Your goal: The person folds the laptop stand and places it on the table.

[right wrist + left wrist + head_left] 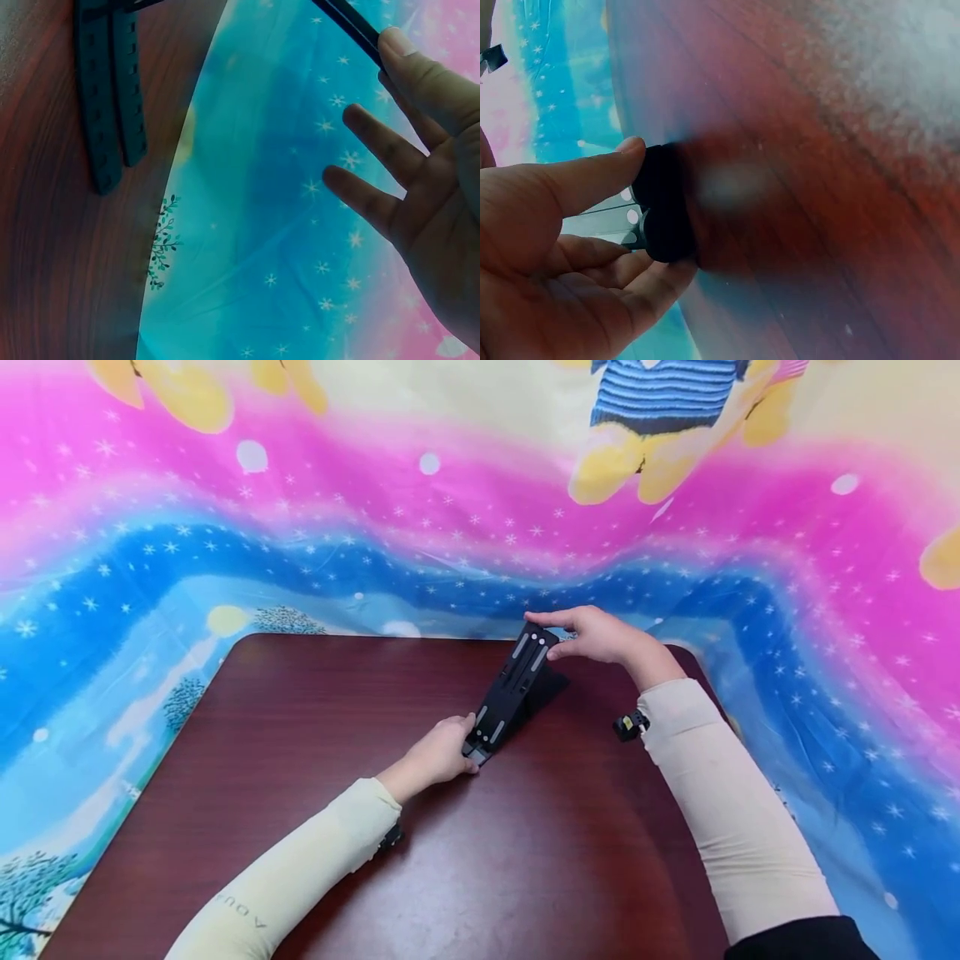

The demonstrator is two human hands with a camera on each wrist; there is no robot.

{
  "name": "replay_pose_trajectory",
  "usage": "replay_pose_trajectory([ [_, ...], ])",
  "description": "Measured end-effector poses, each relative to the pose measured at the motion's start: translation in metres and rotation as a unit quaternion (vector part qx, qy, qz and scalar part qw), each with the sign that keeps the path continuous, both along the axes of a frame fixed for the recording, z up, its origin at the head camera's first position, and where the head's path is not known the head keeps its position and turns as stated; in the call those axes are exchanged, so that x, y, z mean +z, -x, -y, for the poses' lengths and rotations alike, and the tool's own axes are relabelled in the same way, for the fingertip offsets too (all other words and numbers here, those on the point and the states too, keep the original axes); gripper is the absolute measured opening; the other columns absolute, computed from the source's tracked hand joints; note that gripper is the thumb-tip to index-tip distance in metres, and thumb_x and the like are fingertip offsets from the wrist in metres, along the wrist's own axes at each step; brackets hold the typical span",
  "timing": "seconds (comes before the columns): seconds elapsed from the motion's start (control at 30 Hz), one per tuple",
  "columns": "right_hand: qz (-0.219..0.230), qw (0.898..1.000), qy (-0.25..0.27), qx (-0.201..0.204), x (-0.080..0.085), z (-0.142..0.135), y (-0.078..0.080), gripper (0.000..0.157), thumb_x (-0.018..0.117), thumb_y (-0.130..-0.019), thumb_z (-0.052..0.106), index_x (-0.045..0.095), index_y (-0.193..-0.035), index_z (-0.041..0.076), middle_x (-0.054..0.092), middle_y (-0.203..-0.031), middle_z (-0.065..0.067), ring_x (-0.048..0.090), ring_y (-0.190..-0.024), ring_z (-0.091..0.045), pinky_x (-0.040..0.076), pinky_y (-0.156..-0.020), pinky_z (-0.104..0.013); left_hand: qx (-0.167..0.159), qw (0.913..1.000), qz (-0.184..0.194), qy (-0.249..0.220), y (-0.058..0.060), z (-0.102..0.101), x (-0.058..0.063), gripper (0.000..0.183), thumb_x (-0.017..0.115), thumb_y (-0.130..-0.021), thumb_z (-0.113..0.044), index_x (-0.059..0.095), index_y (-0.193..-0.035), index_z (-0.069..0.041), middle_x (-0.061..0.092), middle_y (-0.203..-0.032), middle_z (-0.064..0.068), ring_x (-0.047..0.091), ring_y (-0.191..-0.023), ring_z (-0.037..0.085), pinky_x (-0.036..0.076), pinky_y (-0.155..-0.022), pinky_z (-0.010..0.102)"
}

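A: And nearest the lens, a pale left sleeve [300,868] is seen, dark lettering printed on it! How is that arm held?

B: Stretched diagonally inward, and the lower end of a black stand [513,681] is pinched by the left hand [435,756], thumb set on one side, fingers on the other.

A: And the right?

B: That forearm is raised from the lower right, wrapped in a wrinkled cream sleeve [731,810], with the wrist turned inward. The stand's upper end is pinched between thumb and forefinger by the right hand [600,635], while two other fingers [382,144] are held out, spread apart!

A: Where is the stand placed, then?

B: It is held aslant at the far middle of the table [337,710], upper end tipped rightward. Whether the lower end is rested on the surface cannot be told.

A: Materials?

B: A long, slotted shape, marked with grey strips and pale dots; dark notched bars [96,105] are caught by the right wrist view. The tabletop is finished in glossy reddish brown, and the rippled backdrop cloth [487,497] is printed with snowflakes.
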State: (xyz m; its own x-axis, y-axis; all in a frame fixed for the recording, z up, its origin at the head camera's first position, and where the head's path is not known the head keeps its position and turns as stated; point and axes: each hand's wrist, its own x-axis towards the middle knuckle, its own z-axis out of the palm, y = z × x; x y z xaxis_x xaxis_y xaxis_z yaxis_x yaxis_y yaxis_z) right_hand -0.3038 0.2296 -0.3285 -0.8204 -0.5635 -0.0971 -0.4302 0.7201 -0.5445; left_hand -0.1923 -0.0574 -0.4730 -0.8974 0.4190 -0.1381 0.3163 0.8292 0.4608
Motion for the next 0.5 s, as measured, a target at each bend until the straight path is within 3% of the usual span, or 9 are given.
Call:
replay_pose_trajectory([
  [0.07, 0.0, 1.0, -0.012, -0.021, 0.0, -0.002, -0.002, 0.071, 0.081, -0.09, 0.028, 0.046, -0.146, 0.055, 0.069, -0.131, -0.001, 0.062, -0.102, -0.021, 0.05, -0.086, -0.043, -0.007, 1.0, -0.003, 0.006, 0.003, 0.0, 0.0, 0.095, 0.087, -0.084, -0.027, 0.035, -0.157, 0.002, 0.045, -0.156, 0.021, 0.045, -0.144, 0.032, 0.04, -0.117, 0.04],
  [0.13, -0.004, 0.999, -0.018, -0.04, -0.001, -0.004, -0.004, 0.068, 0.082, -0.088, 0.033, 0.05, -0.143, 0.055, 0.071, -0.126, 0.0, 0.055, -0.077, -0.022, 0.046, -0.072, -0.042, -0.018, 0.9998, -0.006, 0.01, 0.006, 0.001, 0.001, 0.093, 0.086, -0.084, -0.024, 0.036, -0.157, 0.002, 0.047, -0.155, 0.021, 0.045, -0.143, 0.032, 0.039, -0.117, 0.039],
  [0.23, 0.001, 0.998, -0.017, -0.062, -0.002, -0.007, -0.01, 0.067, 0.085, -0.084, 0.038, 0.054, -0.141, 0.055, 0.068, -0.134, 0.002, 0.049, -0.066, -0.025, 0.044, -0.064, -0.043, -0.037, 0.9991, -0.005, 0.018, 0.012, 0.004, 0.003, 0.091, 0.086, -0.083, -0.02, 0.037, -0.156, 0.002, 0.048, -0.154, 0.02, 0.044, -0.144, 0.032, 0.038, -0.118, 0.039],
  [0.33, -0.002, 0.998, -0.011, -0.063, -0.003, -0.01, -0.013, 0.067, 0.085, -0.082, 0.04, 0.056, -0.142, 0.05, 0.059, -0.147, 0.006, 0.064, -0.1, -0.022, 0.054, -0.082, -0.043, -0.05, 0.9985, 0.005, 0.021, 0.018, 0.008, 0.005, 0.09, 0.086, -0.082, -0.017, 0.037, -0.156, 0.001, 0.047, -0.155, 0.02, 0.043, -0.145, 0.033, 0.038, -0.118, 0.04],
  [0.4, -0.002, 0.999, -0.004, -0.052, -0.002, -0.011, -0.015, 0.068, 0.085, -0.083, 0.038, 0.057, -0.145, 0.043, 0.06, -0.146, 0.004, 0.06, -0.125, -0.022, 0.053, -0.097, -0.047, -0.058, 0.998, 0.009, 0.024, 0.021, 0.01, 0.006, 0.091, 0.086, -0.082, -0.016, 0.037, -0.157, 0.001, 0.047, -0.155, 0.02, 0.043, -0.145, 0.034, 0.039, -0.118, 0.041],
  [0.5, -0.005, 1.0, 0.002, -0.03, 0.0, -0.012, -0.016, 0.069, 0.085, -0.084, 0.033, 0.056, -0.147, 0.033, 0.063, -0.142, 0.0, 0.055, -0.135, -0.025, 0.047, -0.11, -0.05, -0.07, 0.9974, 0.005, 0.019, 0.027, 0.011, 0.007, 0.092, 0.088, -0.079, -0.014, 0.039, -0.156, 0.001, 0.05, -0.153, 0.02, 0.047, -0.142, 0.034, 0.042, -0.115, 0.041],
])
